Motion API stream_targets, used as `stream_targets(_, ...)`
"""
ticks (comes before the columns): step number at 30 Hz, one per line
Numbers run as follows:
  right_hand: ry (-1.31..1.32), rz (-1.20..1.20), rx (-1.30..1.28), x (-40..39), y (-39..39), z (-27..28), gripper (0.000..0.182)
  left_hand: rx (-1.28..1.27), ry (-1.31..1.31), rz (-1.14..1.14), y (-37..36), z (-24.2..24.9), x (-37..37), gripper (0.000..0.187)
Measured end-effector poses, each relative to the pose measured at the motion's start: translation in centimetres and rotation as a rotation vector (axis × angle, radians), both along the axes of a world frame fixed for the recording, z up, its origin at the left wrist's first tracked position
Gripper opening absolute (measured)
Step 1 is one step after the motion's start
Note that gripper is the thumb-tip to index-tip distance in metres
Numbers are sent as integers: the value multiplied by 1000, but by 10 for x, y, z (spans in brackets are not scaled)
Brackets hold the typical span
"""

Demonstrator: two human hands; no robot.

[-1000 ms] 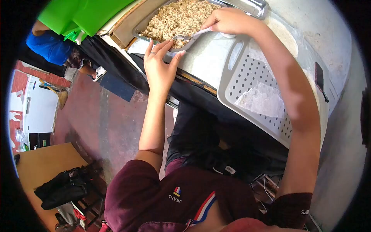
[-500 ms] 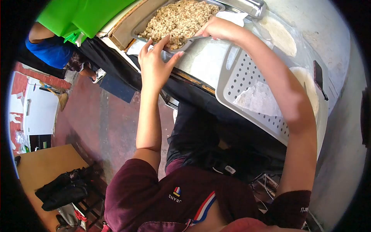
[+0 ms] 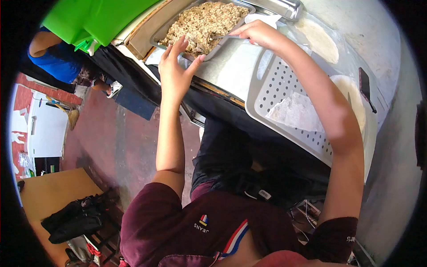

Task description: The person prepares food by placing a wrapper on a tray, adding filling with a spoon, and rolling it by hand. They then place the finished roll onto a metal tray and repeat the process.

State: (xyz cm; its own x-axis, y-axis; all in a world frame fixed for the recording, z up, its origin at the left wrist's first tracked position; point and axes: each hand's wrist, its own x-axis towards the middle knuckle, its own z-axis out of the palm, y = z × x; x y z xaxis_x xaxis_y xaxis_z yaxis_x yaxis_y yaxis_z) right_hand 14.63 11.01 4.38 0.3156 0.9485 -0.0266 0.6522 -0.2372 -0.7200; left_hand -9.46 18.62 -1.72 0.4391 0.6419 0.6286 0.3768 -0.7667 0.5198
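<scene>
While spoon (image 3: pixel 227 36) crosses tray rim (image 3: pixel 215 53), right hand (image 3: pixel 259 34) over tabletop (image 3: pixel 231 71), left (image 3: pixel 175 67) spread

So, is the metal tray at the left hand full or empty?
Not empty: crumbly mixture spreads across most of the metal tray. How deep it lies, I cannot tell.

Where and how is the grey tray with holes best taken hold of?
Grip the tray by its slot, probably, coming from the side of the food pan: the long edge opening seems suited to gripping, while the right arm partly covers the other end.
</scene>
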Motion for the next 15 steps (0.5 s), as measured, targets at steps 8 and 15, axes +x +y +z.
stream_targets(8,90,-19,7,-3,-11,7,32,18,-87,81,26,-11,6,66)
stream_targets(15,202,-84,11,22,-81,34,31,66,-174,73,28,-7,20,67)
